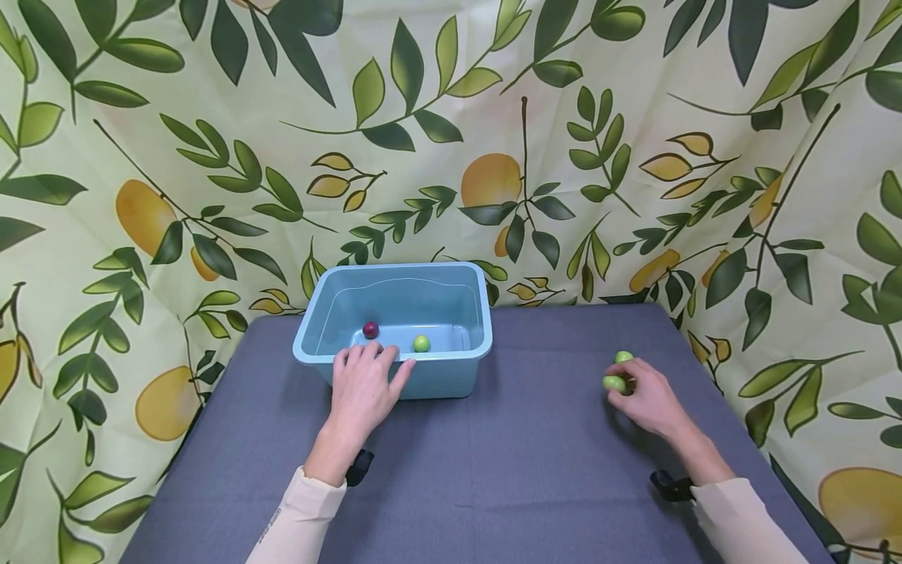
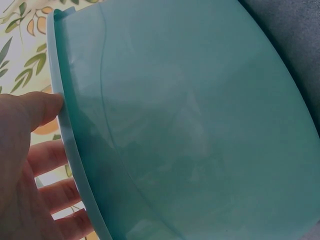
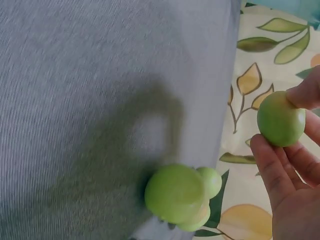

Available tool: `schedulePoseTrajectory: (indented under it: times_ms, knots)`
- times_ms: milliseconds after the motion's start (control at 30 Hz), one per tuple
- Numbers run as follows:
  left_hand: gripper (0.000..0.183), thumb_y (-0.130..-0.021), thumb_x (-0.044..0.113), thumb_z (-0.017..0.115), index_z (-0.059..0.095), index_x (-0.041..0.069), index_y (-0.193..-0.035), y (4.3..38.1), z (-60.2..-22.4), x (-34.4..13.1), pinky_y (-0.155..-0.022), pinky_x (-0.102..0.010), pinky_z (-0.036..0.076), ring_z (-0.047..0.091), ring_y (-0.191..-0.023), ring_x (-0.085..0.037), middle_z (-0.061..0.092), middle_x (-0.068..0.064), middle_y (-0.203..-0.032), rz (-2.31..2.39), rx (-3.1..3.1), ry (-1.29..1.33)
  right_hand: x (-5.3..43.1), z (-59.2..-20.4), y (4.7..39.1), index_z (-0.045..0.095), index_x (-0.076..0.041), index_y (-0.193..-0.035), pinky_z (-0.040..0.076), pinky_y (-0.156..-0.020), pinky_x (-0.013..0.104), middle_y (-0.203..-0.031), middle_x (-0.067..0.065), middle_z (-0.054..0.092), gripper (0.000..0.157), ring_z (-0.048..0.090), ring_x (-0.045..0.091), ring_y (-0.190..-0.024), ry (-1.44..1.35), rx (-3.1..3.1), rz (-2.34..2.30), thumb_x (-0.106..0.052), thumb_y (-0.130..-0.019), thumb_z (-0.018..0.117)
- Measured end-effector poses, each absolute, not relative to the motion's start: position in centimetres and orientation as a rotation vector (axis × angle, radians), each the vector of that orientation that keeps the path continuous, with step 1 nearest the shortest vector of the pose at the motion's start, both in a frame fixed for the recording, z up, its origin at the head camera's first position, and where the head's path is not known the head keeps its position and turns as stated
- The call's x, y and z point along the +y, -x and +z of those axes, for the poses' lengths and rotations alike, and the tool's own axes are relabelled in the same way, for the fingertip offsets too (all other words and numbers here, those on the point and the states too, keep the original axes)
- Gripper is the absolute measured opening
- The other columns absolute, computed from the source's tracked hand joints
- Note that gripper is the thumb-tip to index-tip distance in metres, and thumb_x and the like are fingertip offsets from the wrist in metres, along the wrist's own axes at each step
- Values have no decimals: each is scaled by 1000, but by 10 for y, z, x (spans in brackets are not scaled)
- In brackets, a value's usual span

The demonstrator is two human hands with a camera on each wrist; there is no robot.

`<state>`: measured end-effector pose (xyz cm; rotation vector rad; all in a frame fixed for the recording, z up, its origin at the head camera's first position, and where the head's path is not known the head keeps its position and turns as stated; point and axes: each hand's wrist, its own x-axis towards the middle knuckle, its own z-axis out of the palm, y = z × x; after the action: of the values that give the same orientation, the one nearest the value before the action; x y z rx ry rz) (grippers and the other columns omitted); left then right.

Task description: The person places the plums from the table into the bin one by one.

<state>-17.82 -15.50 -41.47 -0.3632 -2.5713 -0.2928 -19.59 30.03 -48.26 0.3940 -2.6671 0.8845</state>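
Note:
My left hand (image 1: pixel 365 388) rests on the near rim of a light blue plastic bin (image 1: pixel 451 380), thumb spread to the side. In the left wrist view the thumb (image 2: pixel 47 107) touches the rim's edge, and the other fingertips are hidden behind it. Inside the bin lie a dark red round fruit (image 1: pixel 369 330) and a green one (image 1: pixel 421 343). On the right, my right hand (image 1: pixel 650 398) pinches a small round green fruit (image 3: pixel 281 118) between thumb and fingers, above the table. Other green fruits (image 3: pixel 175 194) sit on the cloth close below that hand.
A grey-blue cloth (image 1: pixel 550 470) covers the table. Behind it and along the sides hangs a white curtain (image 1: pixel 437 196) printed with leaves and orange fruit. The bin stands near the table's back edge, left of the middle.

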Motion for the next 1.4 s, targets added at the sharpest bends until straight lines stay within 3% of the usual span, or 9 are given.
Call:
schedulePoseTrajectory:
  times_ms: [233, 433, 667, 900, 1200, 1400]
  knots:
    - [35, -95, 39, 71, 76, 9, -111, 178, -414, -155, -95, -57, 42, 60, -94, -37, 69, -14, -100, -294, -2565, 368, 293, -482, 199, 72, -6, -102, 54, -75, 25, -96, 2, 64, 20, 63, 13, -84, -423, -2644, 974, -2, -83, 73]
    - [35, -96, 39, 70, 76, 8, -111, 179, -414, -154, -95, -57, 42, 60, -95, -37, 69, -14, -101, -297, -2568, 367, 284, -476, 199, 71, -2, -107, 54, -78, 22, -99, 5, 64, 21, 63, 15, -87, -426, -2646, 1064, -3, -86, 71]
    - [36, -96, 40, 70, 76, 9, -112, 178, -414, -155, -95, -57, 42, 60, -96, -36, 69, -15, -103, -291, -2580, 361, 272, -467, 200, 71, -1, -108, 56, -81, 35, -103, 9, 65, 22, 61, 21, -91, -457, -2626, 1119, -1, -87, 71]
    - [37, -96, 41, 70, 76, 8, -112, 179, -415, -156, -96, -57, 41, 60, -96, -36, 69, -15, -103, -291, -2586, 359, 258, -458, 201, 71, -2, -107, 55, -81, 28, -103, 7, 65, 21, 61, 19, -91, -495, -2571, 1166, 0, -87, 72]
    - [36, -96, 41, 70, 76, 9, -110, 179, -415, -156, -95, -57, 42, 60, -93, -36, 69, -14, -101, -280, -2574, 371, 240, -454, 202, 71, -1, -109, 56, -83, 40, -105, 9, 65, 21, 60, 14, -93, -519, -2534, 1274, 1, -88, 71]
    - [36, -96, 41, 70, 76, 9, -110, 178, -415, -156, -95, -57, 42, 60, -94, -36, 69, -14, -101, -280, -2567, 374, 228, -446, 201, 71, -1, -109, 56, -83, 32, -105, 6, 65, 22, 59, 12, -92, -571, -2497, 1316, 1, -87, 70]
